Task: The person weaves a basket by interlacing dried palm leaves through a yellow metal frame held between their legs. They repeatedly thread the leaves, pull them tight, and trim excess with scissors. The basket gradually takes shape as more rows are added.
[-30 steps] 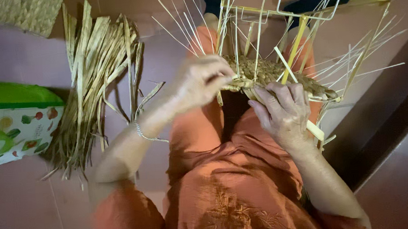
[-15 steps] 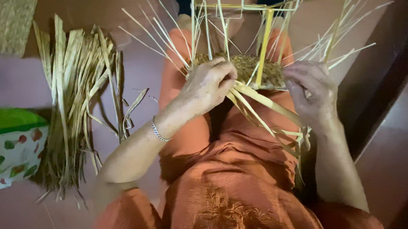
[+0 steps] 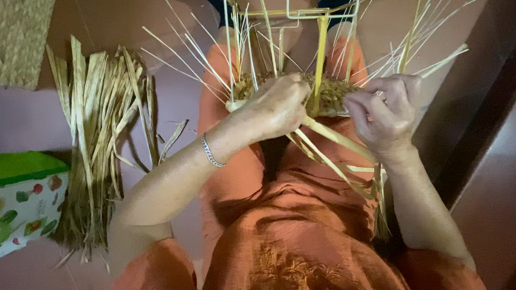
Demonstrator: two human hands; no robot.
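1. The weave [image 3: 326,93] is lying across the lap, sitting inside the frame [image 3: 322,15], its long axis running left to right.
2. The left hand [image 3: 276,108] is closing on a strip [image 3: 335,140] at the weave's near edge.
3. The strip is trailing down and rightward, toward the body.
4. The right hand [image 3: 384,116] is pinching narrowly at the weave's right end; what it holds is hidden.
5. The bundle [image 3: 100,148] is lying on the floor, nearer the left hand.
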